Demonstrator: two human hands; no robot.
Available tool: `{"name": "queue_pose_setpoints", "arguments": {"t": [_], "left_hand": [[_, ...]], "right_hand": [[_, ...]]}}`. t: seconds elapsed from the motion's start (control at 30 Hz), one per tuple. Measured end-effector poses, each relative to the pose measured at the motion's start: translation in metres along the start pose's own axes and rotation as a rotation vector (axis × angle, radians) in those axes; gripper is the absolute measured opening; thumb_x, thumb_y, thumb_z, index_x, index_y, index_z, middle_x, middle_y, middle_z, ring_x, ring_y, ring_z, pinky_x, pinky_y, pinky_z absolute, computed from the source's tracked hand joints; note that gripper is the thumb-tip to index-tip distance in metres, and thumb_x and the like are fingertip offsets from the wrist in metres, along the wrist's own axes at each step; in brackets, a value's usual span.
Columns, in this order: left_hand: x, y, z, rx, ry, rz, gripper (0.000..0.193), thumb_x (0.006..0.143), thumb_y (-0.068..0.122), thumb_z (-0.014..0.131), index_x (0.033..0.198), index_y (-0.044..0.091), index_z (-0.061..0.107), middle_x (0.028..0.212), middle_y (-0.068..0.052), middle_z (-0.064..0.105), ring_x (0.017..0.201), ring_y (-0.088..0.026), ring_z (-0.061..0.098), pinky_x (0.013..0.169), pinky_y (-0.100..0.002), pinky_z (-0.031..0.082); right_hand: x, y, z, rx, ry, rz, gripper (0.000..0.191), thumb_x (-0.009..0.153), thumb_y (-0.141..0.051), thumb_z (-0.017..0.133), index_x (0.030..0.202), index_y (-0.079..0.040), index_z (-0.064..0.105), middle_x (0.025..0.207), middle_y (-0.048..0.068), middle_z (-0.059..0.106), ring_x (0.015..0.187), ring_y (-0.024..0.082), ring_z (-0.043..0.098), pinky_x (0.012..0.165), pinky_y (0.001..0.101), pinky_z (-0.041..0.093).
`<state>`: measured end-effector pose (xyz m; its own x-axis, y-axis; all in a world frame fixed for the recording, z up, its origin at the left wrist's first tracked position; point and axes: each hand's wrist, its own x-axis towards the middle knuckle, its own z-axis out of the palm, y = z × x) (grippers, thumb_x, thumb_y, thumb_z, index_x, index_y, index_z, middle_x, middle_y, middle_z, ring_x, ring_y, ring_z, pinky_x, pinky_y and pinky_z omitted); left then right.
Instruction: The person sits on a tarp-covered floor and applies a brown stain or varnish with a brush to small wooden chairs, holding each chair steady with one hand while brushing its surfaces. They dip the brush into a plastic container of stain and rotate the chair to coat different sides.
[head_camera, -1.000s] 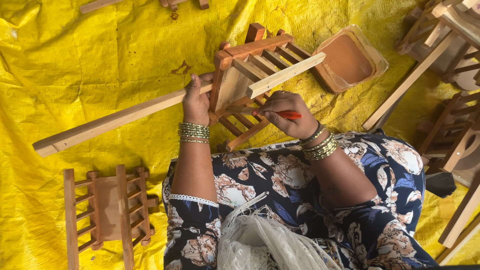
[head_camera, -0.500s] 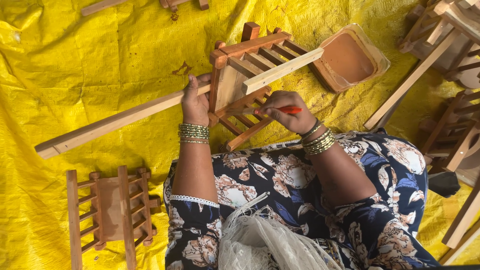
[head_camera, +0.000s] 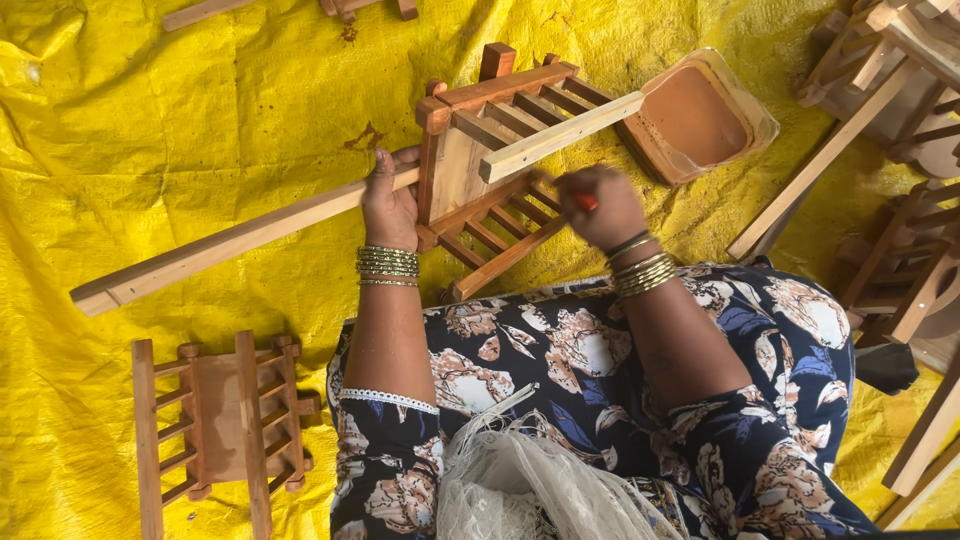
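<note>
The left hand (head_camera: 392, 200) has its fingers wrapped around a long pale wooden slat (head_camera: 240, 240) where it meets a small slatted wooden rack (head_camera: 490, 170) — the rack lies at about twelve o'clock from the person's lap, on a yellow tarp (head_camera: 200, 120) spread on the ground. The right hand (head_camera: 603, 205) sits at the rack's three o'clock edge, fingers pinched on a small red-tipped tool (head_camera: 585, 202); what kind of tool it is cannot be told.

The rack looks light and stiff, reddish-brown with thin rungs and a paler flat panel inside. Its rungs seem the weak spots, so the thicker corner posts and side rails are probably the safer places to hold. The slat is rigid — long enough to lever awkwardly if gripped at one end.

A shallow brown tray (head_camera: 695, 115) lies at one o'clock, a second rack (head_camera: 225, 420) at eight o'clock.
</note>
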<state>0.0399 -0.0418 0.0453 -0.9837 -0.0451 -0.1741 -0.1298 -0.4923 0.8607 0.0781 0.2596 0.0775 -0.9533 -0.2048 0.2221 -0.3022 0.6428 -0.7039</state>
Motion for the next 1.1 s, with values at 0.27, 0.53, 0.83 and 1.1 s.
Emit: {"name": "queue_pose_setpoints", "arguments": {"t": [0.27, 0.53, 0.83, 1.1], "left_hand": [[0.000, -0.001, 0.000, -0.079, -0.033, -0.026, 0.070, 0.094, 0.061, 0.062, 0.114, -0.006, 0.067, 0.112, -0.020, 0.071, 0.106, -0.027, 0.068, 0.099, -0.043, 0.056], [0.000, 0.001, 0.001, -0.051, -0.035, -0.009, 0.069, 0.095, 0.060, 0.061, 0.113, -0.006, 0.067, 0.112, -0.020, 0.071, 0.107, -0.026, 0.068, 0.099, -0.042, 0.055], [0.004, -0.003, -0.005, -0.077, 0.004, -0.001, 0.068, 0.096, 0.059, 0.063, 0.112, -0.007, 0.068, 0.106, -0.019, 0.072, 0.101, -0.026, 0.068, 0.094, -0.040, 0.056], [0.005, -0.003, -0.004, -0.068, 0.045, -0.007, 0.067, 0.095, 0.059, 0.061, 0.110, -0.006, 0.068, 0.108, -0.018, 0.073, 0.102, -0.025, 0.069, 0.095, -0.040, 0.058]], "right_hand": [[-0.013, -0.062, 0.015, 0.409, -0.132, -0.346, 0.017, 0.091, -0.013, 0.064, 0.103, -0.005, 0.074, 0.098, 0.014, 0.075, 0.091, 0.030, 0.071, 0.086, 0.0409, 0.058], [-0.008, -0.015, 0.028, 0.604, -0.159, -0.135, 0.017, 0.100, -0.019, 0.064, 0.096, -0.008, 0.075, 0.101, 0.011, 0.079, 0.086, 0.020, 0.075, 0.079, 0.0333, 0.062], [-0.005, 0.021, -0.002, -0.018, 0.023, 0.067, 0.015, 0.091, -0.013, 0.071, 0.101, -0.006, 0.080, 0.089, 0.016, 0.073, 0.082, 0.033, 0.069, 0.075, 0.0419, 0.055], [-0.009, -0.032, 0.017, 0.162, -0.130, -0.144, 0.015, 0.088, -0.009, 0.067, 0.099, -0.007, 0.078, 0.088, 0.012, 0.074, 0.081, 0.029, 0.070, 0.077, 0.0404, 0.056]]}}
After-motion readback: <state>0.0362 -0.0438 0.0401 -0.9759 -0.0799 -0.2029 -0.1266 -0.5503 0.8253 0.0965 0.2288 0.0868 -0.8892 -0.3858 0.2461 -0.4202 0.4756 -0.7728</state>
